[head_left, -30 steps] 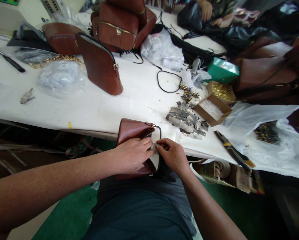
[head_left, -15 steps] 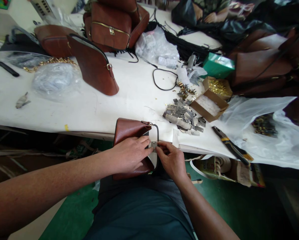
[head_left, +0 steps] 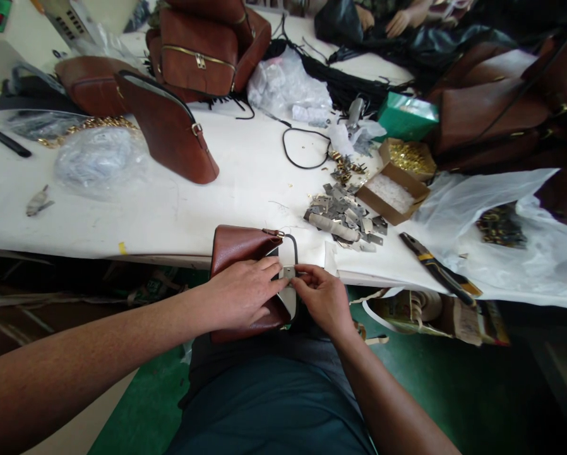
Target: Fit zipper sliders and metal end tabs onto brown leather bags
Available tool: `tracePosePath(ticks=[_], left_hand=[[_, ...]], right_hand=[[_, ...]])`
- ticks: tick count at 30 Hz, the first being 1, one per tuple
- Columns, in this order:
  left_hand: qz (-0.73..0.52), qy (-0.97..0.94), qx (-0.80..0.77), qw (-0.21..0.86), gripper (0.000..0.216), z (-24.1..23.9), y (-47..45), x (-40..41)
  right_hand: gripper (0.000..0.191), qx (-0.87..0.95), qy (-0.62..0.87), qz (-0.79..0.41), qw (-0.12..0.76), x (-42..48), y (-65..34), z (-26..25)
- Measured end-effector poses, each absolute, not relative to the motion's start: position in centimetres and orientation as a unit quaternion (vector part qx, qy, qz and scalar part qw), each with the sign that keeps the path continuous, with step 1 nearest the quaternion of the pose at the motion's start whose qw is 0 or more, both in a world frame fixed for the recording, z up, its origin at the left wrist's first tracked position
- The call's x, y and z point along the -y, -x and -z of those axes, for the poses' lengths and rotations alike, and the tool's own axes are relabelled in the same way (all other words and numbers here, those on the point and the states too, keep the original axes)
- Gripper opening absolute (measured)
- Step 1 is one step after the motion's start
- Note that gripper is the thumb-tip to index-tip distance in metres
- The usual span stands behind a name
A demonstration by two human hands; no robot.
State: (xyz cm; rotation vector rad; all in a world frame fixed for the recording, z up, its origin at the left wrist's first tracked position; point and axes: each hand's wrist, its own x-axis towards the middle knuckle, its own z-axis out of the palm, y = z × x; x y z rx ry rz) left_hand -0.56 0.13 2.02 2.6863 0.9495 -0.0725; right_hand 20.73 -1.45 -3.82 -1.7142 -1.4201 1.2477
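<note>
A brown leather bag [head_left: 238, 249] lies across the near edge of the white table [head_left: 179, 208] and onto my lap. My left hand [head_left: 243, 292] rests flat on the bag, fingers stretched toward its open mouth with the pale lining. My right hand [head_left: 322, 297] pinches a small grey metal plate [head_left: 289, 273] at the bag's rim, right beside my left fingertips. A pile of similar metal plates [head_left: 345, 218] lies on the table just beyond.
More brown bags [head_left: 170, 129] stand at the back. A cardboard box of gold fittings [head_left: 397, 180], a green box [head_left: 406, 117], pliers [head_left: 437, 268], plastic bags [head_left: 496, 246] and a black cord loop [head_left: 307, 148] lie about. Another person's hands [head_left: 399, 19] show at the far side.
The view has drifted slightly, so everything sits a little further left. My hands stay at the bag's rim with the metal plate; my right fingers have shifted a little on it.
</note>
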Motion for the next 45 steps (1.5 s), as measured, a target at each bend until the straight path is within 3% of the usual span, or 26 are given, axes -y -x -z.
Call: tracePosePath(ticks=[6, 13, 18, 22, 33, 45], left_hand=[[0.035, -0.934, -0.328, 0.136, 0.05, -1.6, 0.8, -0.4], [0.027, -0.934, -0.328, 0.137, 0.05, -1.5, 0.8, -0.5], [0.015, -0.935, -0.327, 0.134, 0.045, -1.3, 0.9, -0.4], [0.017, -0.938, -0.322, 0.127, 0.048, -1.1, 0.9, -0.5], [0.016, -0.933, -0.33, 0.142, 0.049, -1.1, 1.0, -0.4], [0.019, -0.934, -0.327, 0.144, 0.053, -1.1, 1.0, -0.4]], right_hand=[[0.037, 0.466, 0.601, -0.576, 0.3, 0.6, -21.2, 3.7], [0.031, 0.494, 0.605, -0.545, 0.305, 0.9, -20.7, 3.9], [0.048, 0.419, 0.554, -0.633, 0.342, 0.2, -21.2, 3.3], [0.056, 0.444, 0.564, -0.59, 0.37, -0.2, -21.3, 3.1], [0.033, 0.522, 0.592, -0.517, 0.332, 0.9, -20.7, 4.1], [0.028, 0.607, 0.615, -0.42, 0.277, 0.7, -20.5, 4.0]])
